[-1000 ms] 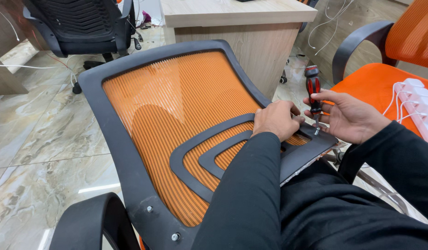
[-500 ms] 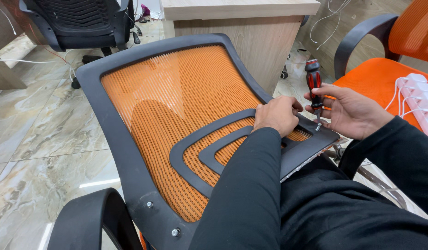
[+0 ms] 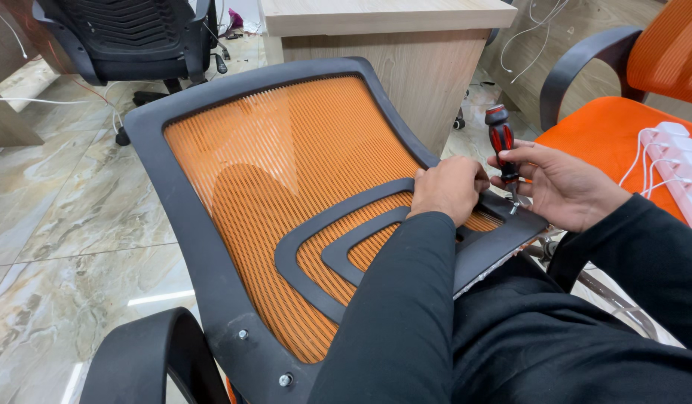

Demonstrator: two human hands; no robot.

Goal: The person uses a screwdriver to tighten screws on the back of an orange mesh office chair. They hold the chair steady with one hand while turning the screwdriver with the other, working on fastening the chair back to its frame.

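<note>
**We hold a screwdriver at the chair back**

We have a chair back (image 3: 286, 172) lying across our lap, orange mesh in a black frame. Our left hand (image 3: 447, 191) rests curled on its black lower bar and presses it down. Our right hand (image 3: 559, 187) has its fingers closed around a red and black screwdriver (image 3: 501, 146), which stands upright with its tip at the bar's end.

We think the frame is stiff and a bit heavy, so we grip it by the hard black edge. The mesh looks soft and stretchy, so it is no good for holding. The screwdriver's handle is thick, easy to grip and light.
</note>
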